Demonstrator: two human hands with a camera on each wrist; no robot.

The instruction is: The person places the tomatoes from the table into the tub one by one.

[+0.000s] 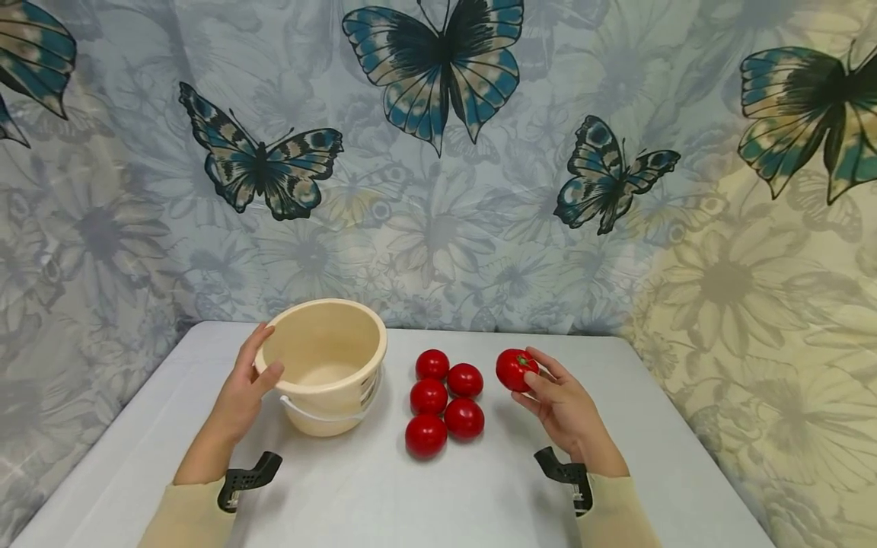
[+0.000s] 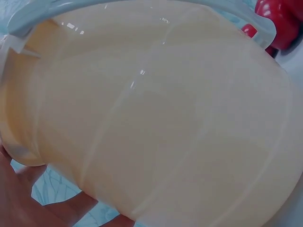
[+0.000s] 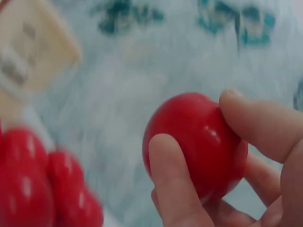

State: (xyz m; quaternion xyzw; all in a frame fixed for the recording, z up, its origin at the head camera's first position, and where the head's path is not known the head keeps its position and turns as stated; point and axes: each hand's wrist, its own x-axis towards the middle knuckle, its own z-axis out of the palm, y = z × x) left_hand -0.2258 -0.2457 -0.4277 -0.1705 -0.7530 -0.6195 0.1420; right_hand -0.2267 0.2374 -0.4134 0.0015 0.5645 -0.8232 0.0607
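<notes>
A cream plastic bucket with a white handle stands upright on the left of the table, its mouth tilted toward my view. My left hand holds it at the left side of the rim; in the left wrist view, fingers lie against its wall. To the right, my right hand grips a red tomato above the table, its green stem end showing. The right wrist view has the same tomato pinched between thumb and fingers. Several more red tomatoes lie grouped between the bucket and my right hand.
A white cloth covers the table. Behind it hangs a patterned fabric backdrop with butterflies and flowers, close along the table's back edge. Black wrist mounts sit on both forearms.
</notes>
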